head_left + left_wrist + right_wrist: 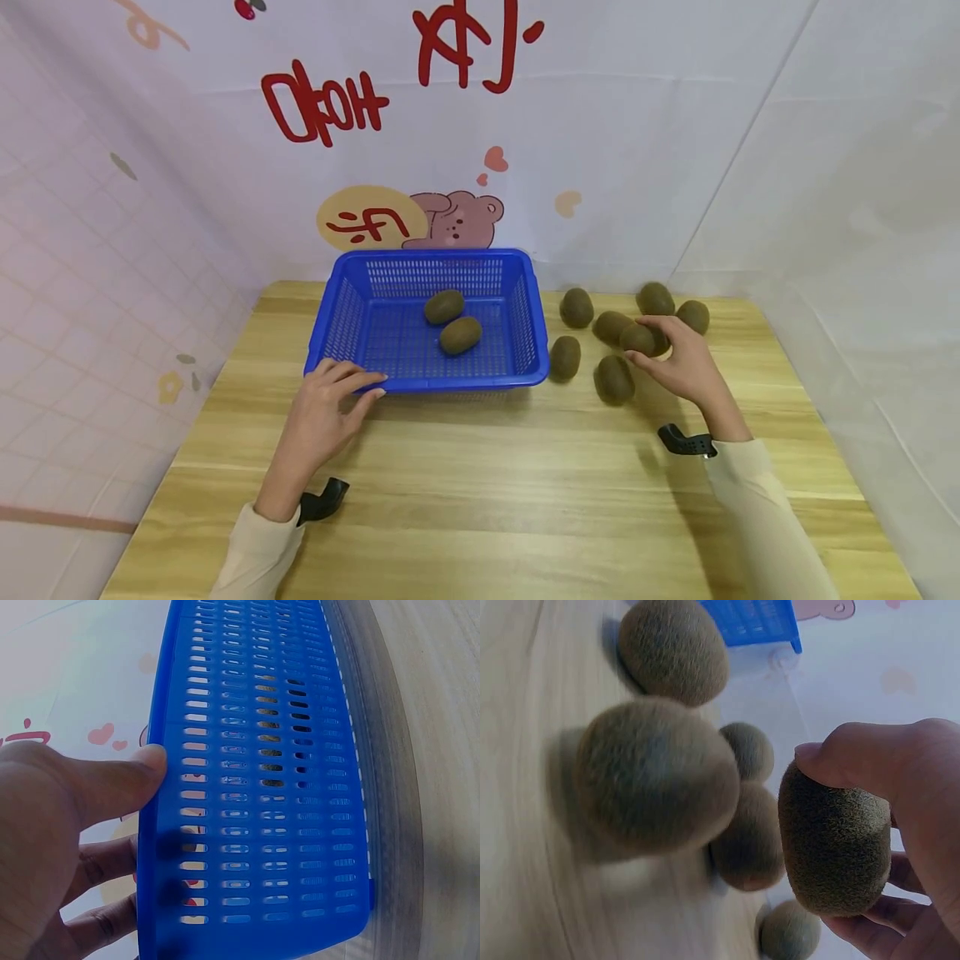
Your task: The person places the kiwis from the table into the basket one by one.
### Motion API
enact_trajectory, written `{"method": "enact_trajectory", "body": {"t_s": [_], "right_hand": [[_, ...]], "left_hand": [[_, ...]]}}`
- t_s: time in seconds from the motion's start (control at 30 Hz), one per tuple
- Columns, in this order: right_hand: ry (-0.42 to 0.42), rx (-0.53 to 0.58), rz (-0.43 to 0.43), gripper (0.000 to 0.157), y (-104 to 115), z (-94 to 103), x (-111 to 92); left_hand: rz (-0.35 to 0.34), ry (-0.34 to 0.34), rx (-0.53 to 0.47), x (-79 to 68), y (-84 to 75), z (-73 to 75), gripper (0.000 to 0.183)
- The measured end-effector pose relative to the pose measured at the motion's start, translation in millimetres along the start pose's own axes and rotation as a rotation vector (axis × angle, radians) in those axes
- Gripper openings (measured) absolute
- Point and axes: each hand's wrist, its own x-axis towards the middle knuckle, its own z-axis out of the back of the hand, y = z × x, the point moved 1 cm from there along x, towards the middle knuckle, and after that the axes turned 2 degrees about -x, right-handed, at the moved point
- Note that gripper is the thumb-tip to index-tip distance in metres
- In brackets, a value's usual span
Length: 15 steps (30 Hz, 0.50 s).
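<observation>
The right hand pinches a kiwi, its long axis running roughly from thumb to fingers. The basket lies to that kiwi's left, with other kiwis between; the left hand, nearer the basket, grips its rim near one corner.

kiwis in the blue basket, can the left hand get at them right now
Probably yes: the left hand is at the near rim of the basket, and nothing covers the two kiwis inside.
</observation>
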Motion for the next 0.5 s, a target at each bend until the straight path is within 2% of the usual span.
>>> {"method": "enact_trajectory", "body": {"t_s": [0.27,0.5], "right_hand": [[-0.004,0.032,-0.002,0.057,17,-1.0,10],[-0.014,0.053,0.033,0.056,29,-4.1,18]], "left_hand": [[0.004,0.009,-0.003,1.2,-1.5,0.6,0.023],[0.009,0.012,-0.007,2.6,-1.8,1.1,0.024]]}}
